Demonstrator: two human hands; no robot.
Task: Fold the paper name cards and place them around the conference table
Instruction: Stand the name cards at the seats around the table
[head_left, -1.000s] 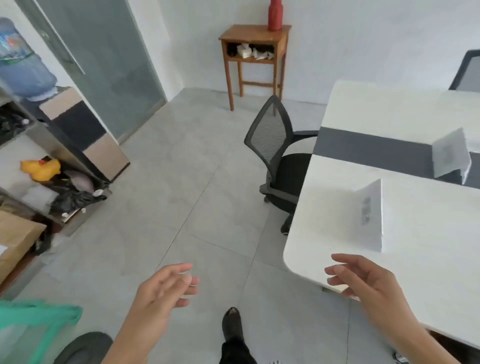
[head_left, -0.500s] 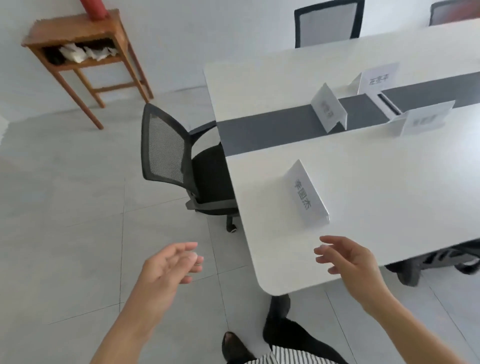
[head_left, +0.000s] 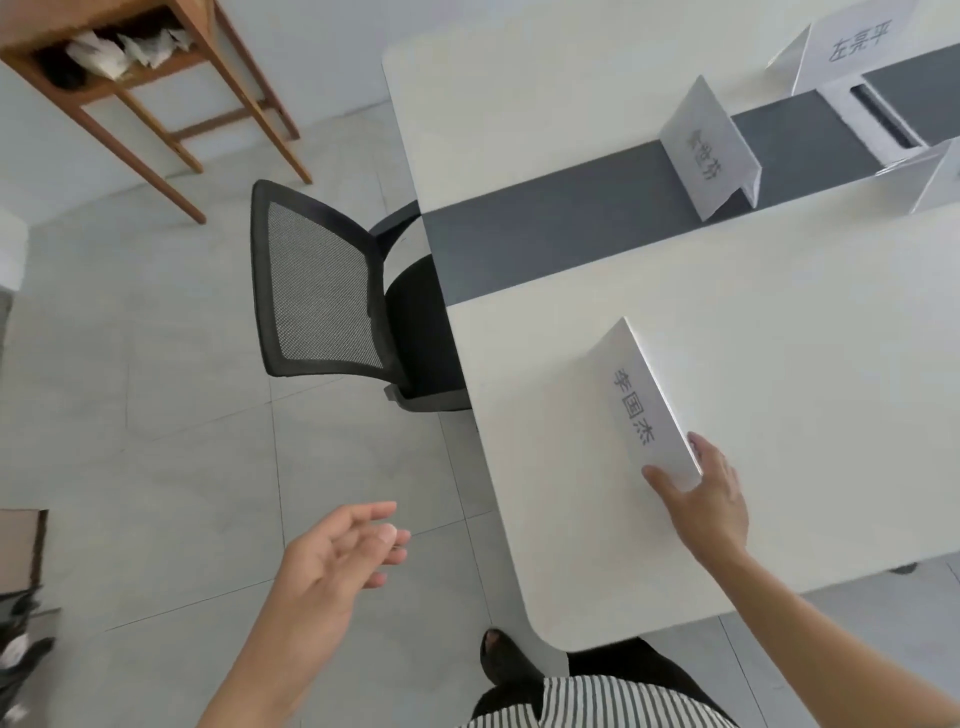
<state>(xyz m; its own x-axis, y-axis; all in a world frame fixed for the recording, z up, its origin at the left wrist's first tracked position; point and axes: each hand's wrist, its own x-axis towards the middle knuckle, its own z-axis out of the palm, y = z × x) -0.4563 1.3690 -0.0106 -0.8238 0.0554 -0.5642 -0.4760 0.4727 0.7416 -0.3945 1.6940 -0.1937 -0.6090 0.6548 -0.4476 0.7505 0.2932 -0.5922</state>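
A folded white name card stands tent-like on the white conference table near its front corner. My right hand pinches the card's near end, thumb on the printed face and fingers behind it. My left hand hovers over the floor to the left of the table, fingers loosely apart and holding nothing. A second folded card stands on the table's dark centre strip. Two more cards, one at the far right and one cut off by the frame edge, stand beyond it.
A black mesh office chair is tucked at the table's left end. A wooden side table with crumpled papers on its shelf stands against the back wall. A cable port sits in the table's centre strip. Grey tiled floor lies to the left.
The view has swung towards the table and closer to it. My right hand has reached forward and taken hold of the nearest card's end. My left hand stays open over the floor.
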